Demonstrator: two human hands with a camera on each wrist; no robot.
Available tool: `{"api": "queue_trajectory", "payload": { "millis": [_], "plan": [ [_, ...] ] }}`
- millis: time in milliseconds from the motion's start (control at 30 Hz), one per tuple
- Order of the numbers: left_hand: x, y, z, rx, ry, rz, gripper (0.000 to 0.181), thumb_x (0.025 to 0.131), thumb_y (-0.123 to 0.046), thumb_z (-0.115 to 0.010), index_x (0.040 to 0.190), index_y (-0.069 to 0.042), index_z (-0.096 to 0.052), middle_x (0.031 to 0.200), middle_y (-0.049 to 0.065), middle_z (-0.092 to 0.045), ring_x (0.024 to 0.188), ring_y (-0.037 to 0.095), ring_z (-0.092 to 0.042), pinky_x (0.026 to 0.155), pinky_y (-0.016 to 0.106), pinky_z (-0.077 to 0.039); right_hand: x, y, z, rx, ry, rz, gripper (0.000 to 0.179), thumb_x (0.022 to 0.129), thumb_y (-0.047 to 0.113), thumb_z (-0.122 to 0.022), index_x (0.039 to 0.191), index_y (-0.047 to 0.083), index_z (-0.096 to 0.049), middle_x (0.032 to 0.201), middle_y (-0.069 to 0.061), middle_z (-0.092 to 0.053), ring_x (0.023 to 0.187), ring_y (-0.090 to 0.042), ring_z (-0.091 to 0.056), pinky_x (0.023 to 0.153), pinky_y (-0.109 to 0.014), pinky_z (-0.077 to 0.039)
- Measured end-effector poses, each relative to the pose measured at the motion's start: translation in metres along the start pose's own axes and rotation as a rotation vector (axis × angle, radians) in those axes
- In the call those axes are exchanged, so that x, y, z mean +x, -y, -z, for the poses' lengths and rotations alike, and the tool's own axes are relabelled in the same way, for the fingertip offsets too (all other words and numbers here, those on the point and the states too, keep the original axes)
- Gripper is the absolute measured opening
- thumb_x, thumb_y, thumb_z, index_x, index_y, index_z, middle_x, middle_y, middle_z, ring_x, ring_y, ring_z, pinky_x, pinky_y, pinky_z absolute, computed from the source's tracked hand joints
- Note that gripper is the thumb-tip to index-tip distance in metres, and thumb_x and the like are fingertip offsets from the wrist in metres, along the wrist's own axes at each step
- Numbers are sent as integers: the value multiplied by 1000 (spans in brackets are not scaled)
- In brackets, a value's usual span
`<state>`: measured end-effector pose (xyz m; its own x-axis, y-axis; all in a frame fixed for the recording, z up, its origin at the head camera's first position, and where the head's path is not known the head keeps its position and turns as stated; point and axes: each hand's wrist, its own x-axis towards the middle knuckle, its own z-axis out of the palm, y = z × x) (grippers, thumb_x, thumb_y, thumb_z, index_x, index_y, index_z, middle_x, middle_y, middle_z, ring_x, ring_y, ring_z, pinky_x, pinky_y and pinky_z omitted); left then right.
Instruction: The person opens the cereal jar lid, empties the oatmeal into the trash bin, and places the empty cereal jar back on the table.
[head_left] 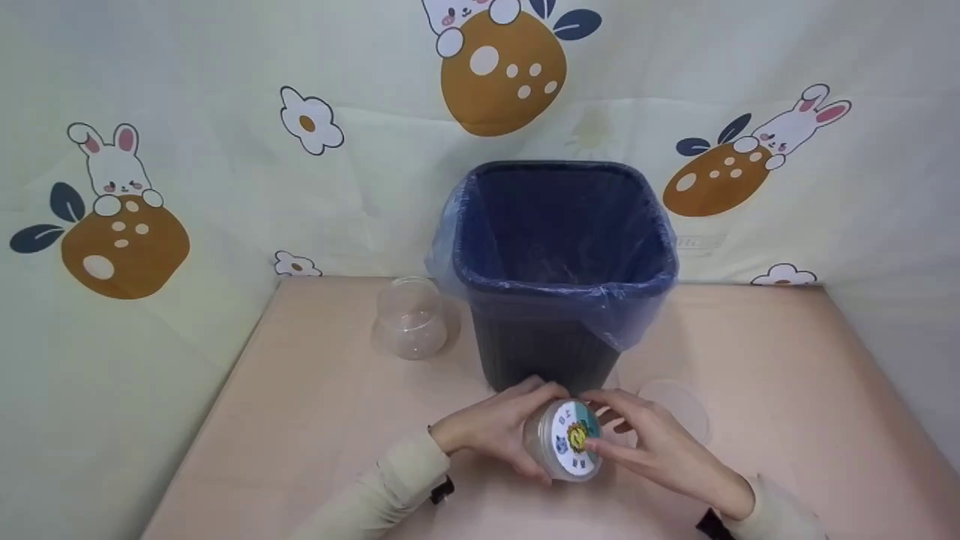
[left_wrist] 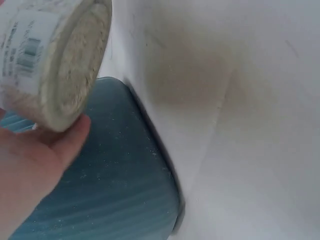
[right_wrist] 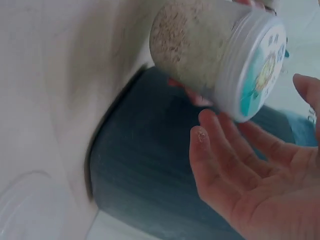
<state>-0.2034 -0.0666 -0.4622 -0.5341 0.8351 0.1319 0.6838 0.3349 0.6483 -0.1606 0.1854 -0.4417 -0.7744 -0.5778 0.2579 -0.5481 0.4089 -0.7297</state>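
My left hand [head_left: 495,424] grips a clear screw-top jar [right_wrist: 192,45] round its body, tilted on its side above the table. Coarse beige flakes show through the jar's wall and its base [left_wrist: 80,57]; a white barcode label [left_wrist: 30,47] wraps the side. The white lid [head_left: 571,457] is on the jar, with a round green and white sticker facing my right hand [head_left: 660,446]. In the right wrist view that hand's fingers are loosely bent and spread beside the lid's edge, with a few crumbs on one fingertip [right_wrist: 201,136].
A dark waste bin [head_left: 547,337] lined with a blue bag [head_left: 630,315] stands just beyond my hands. Left of it sits a clear plastic bowl [head_left: 412,322]; a clear round lid [head_left: 679,409] lies on the table to the right. Behind hangs a rabbit-print cloth [head_left: 360,195].
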Motion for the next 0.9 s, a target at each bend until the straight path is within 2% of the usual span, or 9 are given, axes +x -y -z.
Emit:
{"api": "queue_trajectory", "payload": {
  "millis": [100,200,300,433,533,633,700,767,900],
  "plan": [
    [-1,-3,1,36,-9,28,90,61,-36,-91,133,-16,-41,117,1,-46,105,9,-46,93,25,-41,1,4,-6,-12,7,-46,52,87,31,-72,129,5,-55,112,-3,-63,88,-18,-63,68,-34,-55],
    [-1,-6,1,100,-30,45,89,61,-38,-90,132,-16,-42,116,1,-49,104,10,-48,91,25,-42,2,7,-14,-29,6,-61,66,84,38,-75,136,7,-48,120,-5,-59,89,-18,-61,65,-31,-55],
    [1,-8,-2,171,-56,68,88,61,-39,-88,132,-16,-42,116,1,-55,102,12,-50,87,26,-42,1,9,-23,-134,-35,-35,79,80,47,-75,141,10,-42,125,-4,-54,87,-14,-58,64,-29,-53],
    [2,-11,-6,234,-87,110,88,61,-42,-87,133,-18,-41,112,2,-61,96,14,-51,82,27,-42,2,9,-30,-272,-109,8,82,77,54,-74,140,12,-43,119,0,-52,83,-10,-56,65,-29,-50],
    [2,-12,-8,264,-92,122,89,61,-46,-86,133,-17,-41,109,1,-62,95,15,-52,82,27,-43,3,8,-31,-282,-120,24,81,77,53,-75,140,13,-44,117,0,-52,85,-12,-55,65,-30,-50],
    [3,-12,-8,291,-83,100,88,61,-48,-85,131,-14,-44,109,1,-63,96,15,-53,83,27,-43,2,7,-31,-287,-120,44,82,76,53,-76,141,13,-44,119,-1,-53,85,-12,-56,66,-30,-50],
    [4,-11,-7,283,-63,73,86,62,-46,-86,130,-11,-47,110,0,-64,96,14,-53,84,26,-42,1,7,-31,-304,-120,86,84,75,51,-77,142,12,-44,122,-2,-52,89,-12,-57,69,-32,-51],
    [4,-9,-5,238,-30,52,82,62,-41,-88,127,-9,-50,111,-1,-63,97,11,-53,87,24,-41,0,7,-32,-335,-118,158,86,74,47,-80,142,11,-44,124,-3,-51,94,-14,-57,73,-34,-53],
    [0,-7,-1,126,51,59,79,61,-35,-90,126,-10,-52,112,-5,-61,100,7,-50,91,21,-38,-2,8,-33,-405,-82,316,87,72,40,-83,143,10,-43,131,-7,-46,105,-20,-57,80,-41,-53]
  ]
}}
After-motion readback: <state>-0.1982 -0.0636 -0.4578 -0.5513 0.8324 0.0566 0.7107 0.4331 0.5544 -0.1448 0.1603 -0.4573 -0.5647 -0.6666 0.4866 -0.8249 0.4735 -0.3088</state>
